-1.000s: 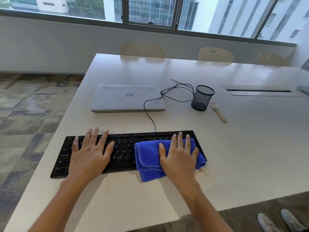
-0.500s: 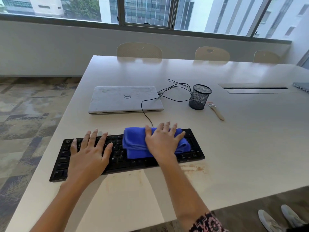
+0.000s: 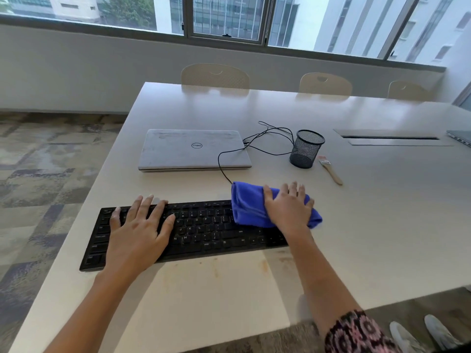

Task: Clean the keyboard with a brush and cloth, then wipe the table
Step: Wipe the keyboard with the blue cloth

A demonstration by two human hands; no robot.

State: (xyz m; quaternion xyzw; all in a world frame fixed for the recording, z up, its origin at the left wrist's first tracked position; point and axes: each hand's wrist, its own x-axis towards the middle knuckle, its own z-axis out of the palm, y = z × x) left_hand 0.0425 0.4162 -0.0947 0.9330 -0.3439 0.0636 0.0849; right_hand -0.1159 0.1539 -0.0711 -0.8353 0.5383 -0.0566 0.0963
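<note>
At 2 o'clock corner of keyboard point(image 3: 204, 233), right hand point(image 3: 288, 210) presses cloth point(image 3: 248, 207), fingers point(image 3: 294, 189) spread; left hand point(image 3: 139, 233) flat on keys; surface point(image 3: 382, 225) stains point(image 3: 265, 264) unwiped.

I see a flat black plastic keyboard point(image 3: 204, 233) with pale white key legends. On its right end lies a bright royal-blue folded microfibre cloth point(image 3: 249, 207). The wide cream-white laminate table point(image 3: 382, 225) shows faint brown-orange smears point(image 3: 265, 264) near its front edge. The closed silver-grey laptop point(image 3: 178, 151) carries a round black logo and dull smudges. The thin cable point(image 3: 219, 160) and the round wire-mesh pen cup point(image 3: 305, 149) are both black. The small paintbrush point(image 3: 332, 174) has a pale tan wooden handle. The carpet point(image 3: 38, 179) is a patchwork of grey, beige and dusky purple blocks. The right sleeve point(image 3: 356, 335) is black with pink flower shapes.
</note>
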